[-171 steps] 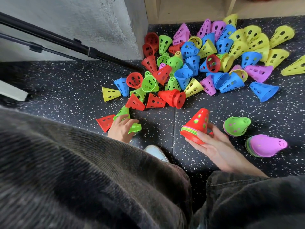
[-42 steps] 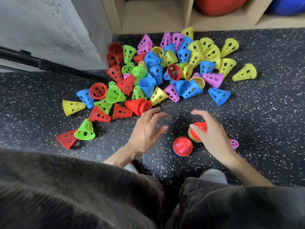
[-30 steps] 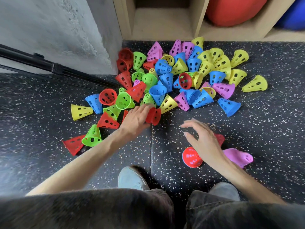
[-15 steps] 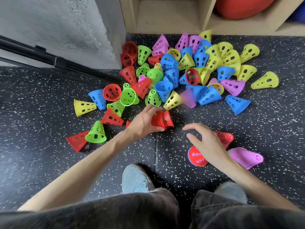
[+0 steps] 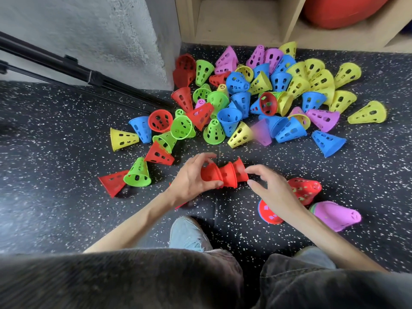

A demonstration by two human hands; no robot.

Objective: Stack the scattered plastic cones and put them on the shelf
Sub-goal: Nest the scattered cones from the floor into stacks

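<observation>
On the floor [image 5: 66,186] — left hand [image 5: 189,181] grips red cones [image 5: 225,175].

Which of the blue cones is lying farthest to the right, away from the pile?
The lone blue cone on its side at the pile's right edge, wide mouth toward the lower right.

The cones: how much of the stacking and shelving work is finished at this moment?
Early stage. Done: a purple-topped stack and a red-topped stack lie on the floor by the right hand. In hand: the left hand grips a few nested red cones. Left: the big scattered pile, and no cones are seen on the shelf.
</observation>
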